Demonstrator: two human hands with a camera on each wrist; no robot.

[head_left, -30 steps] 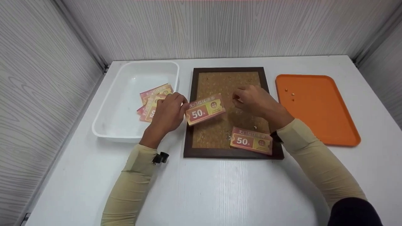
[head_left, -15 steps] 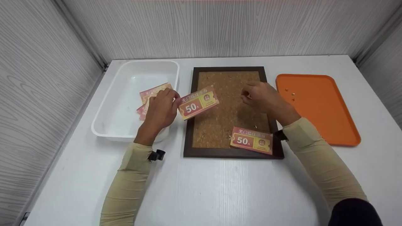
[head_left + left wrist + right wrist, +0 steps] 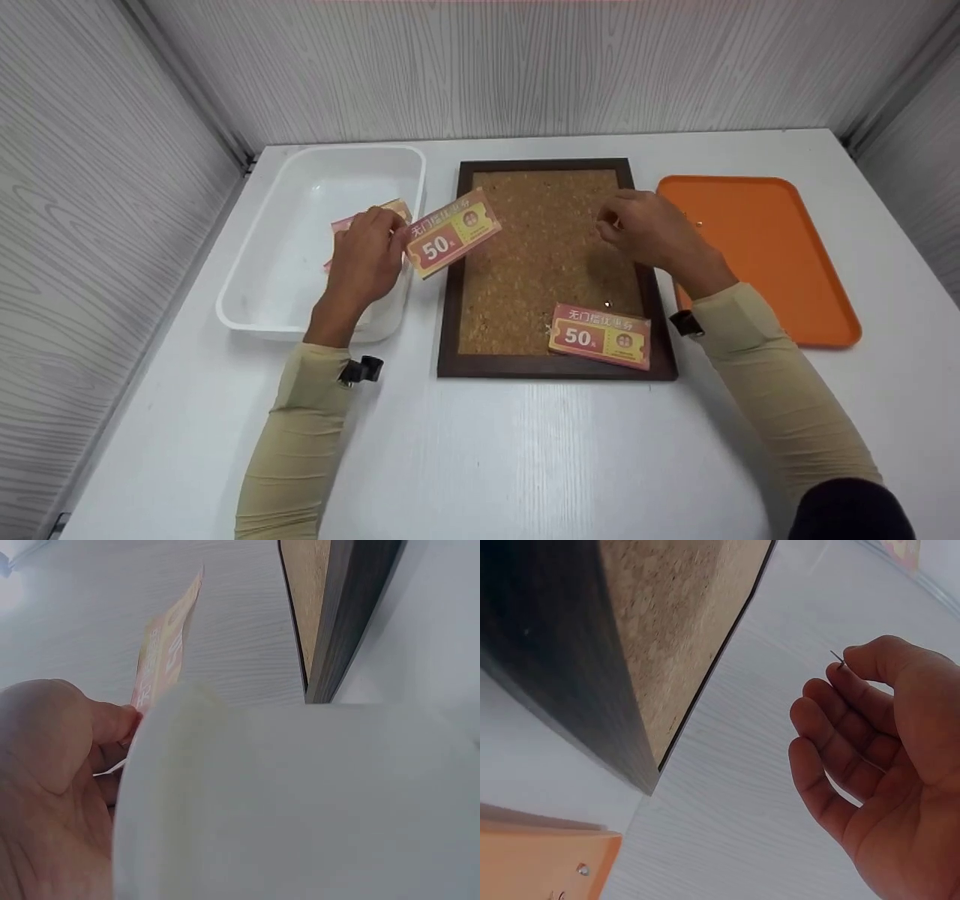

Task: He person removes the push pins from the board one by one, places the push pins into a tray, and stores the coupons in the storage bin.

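My left hand [image 3: 365, 255] pinches a pink-and-yellow coupon [image 3: 452, 233] marked 50 by its left end. The coupon is held up between the white tub and the framed corkboard [image 3: 540, 262]. In the left wrist view the coupon [image 3: 161, 652] stands tilted, gripped at its lower end. Over the board's right side is my right hand [image 3: 649, 229]; the right wrist view shows its thumb and forefinger pinching a thumbtack [image 3: 838, 658], point outward. A second coupon [image 3: 600, 337] lies at the board's lower right, overlapping the frame. Shiny bits, perhaps tacks [image 3: 608, 304], show at its upper edge.
The white tub [image 3: 236, 311] at the left holds more coupons [image 3: 397, 208], partly hidden by my left hand. To the right lies an orange tray [image 3: 765, 255] with a few thumbtacks [image 3: 583, 868] on it. Wood-grain panels [image 3: 450, 75] close off the back and sides.
My left hand has drawn the coupon leftward, off the middle of the board toward the tub. My right hand has shifted right and slightly away, toward the tray. The coupon on the board has stayed put.
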